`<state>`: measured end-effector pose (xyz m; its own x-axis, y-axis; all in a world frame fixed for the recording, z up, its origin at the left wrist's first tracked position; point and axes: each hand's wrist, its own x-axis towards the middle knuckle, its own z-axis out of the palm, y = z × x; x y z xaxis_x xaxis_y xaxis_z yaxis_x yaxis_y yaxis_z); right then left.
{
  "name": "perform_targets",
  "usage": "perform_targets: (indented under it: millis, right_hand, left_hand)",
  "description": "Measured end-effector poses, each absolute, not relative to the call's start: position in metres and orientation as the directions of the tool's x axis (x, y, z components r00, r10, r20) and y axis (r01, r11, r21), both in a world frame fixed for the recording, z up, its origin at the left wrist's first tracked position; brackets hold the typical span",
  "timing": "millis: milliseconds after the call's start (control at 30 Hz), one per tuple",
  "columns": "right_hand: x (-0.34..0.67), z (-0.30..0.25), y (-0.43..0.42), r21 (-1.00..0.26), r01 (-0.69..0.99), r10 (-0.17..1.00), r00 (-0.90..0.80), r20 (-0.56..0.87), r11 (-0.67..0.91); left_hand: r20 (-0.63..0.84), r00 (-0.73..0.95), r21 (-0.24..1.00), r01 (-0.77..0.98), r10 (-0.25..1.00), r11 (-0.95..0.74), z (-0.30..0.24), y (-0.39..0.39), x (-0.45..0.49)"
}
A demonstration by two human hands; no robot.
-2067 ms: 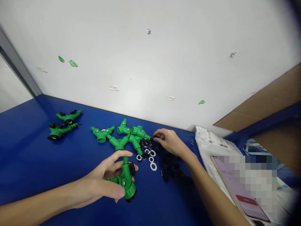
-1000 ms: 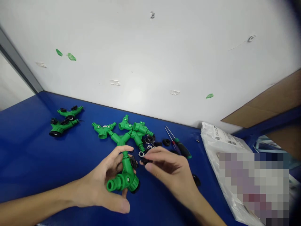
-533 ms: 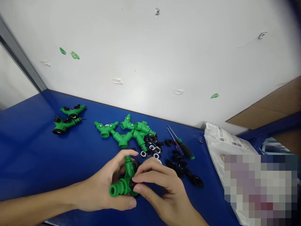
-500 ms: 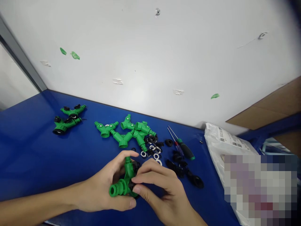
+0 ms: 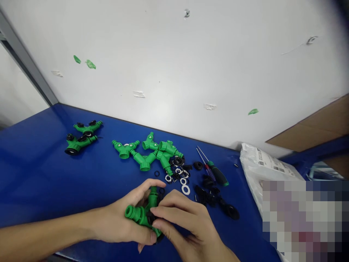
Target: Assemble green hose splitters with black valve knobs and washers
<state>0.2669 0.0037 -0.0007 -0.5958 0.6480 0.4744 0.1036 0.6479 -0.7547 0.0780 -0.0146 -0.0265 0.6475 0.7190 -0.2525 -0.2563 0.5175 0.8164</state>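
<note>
our left hand (image 5: 118, 214) curls around a green two-way hose splitter (image 5: 137, 214) at lower centre, our right hand (image 5: 188, 227) closed on its black knob (image 5: 151, 218).

Left hand (image 5: 117, 218) and right hand (image 5: 191, 229) close together, fingers (image 5: 174, 205) curled inward.
</note>
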Motion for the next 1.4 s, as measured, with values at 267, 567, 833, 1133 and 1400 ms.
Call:
perform_targets:
  millis: [267,567,833,1133,1400]
  right_hand:
    - [0.261,-0.005,-0.003,-0.620,0.076,0.538,-0.586,0.606,0.781]
    - [0.265,-0.012,-0.007,-0.516,0.195,0.513,-0.617,0.596,0.834]
    - [0.283,0.009,0.002,-0.681,0.170,0.653,-0.517,0.554,0.712]
    - [0.294,0.006,0.025,-0.905,0.245,0.895,-0.375,0.241,0.347]
    - [0.293,0.007,0.028,-0.983,0.069,0.904,-0.410,0.126,0.168]
  left_hand:
    - [-0.186,0.731,0.896,-0.147,0.656,0.418,-0.024,-0.014,0.073]
    - [-0.158,0.682,0.950,-0.091,0.714,0.298,-0.025,-0.015,0.071]
    - [-0.159,0.667,0.933,-0.140,0.728,0.332,-0.018,-0.015,0.069]
    - [-0.099,0.703,0.887,-0.258,0.704,0.383,-0.015,-0.013,0.067]
    - [-0.113,0.767,0.653,-0.422,0.632,0.629,-0.015,-0.006,0.066]
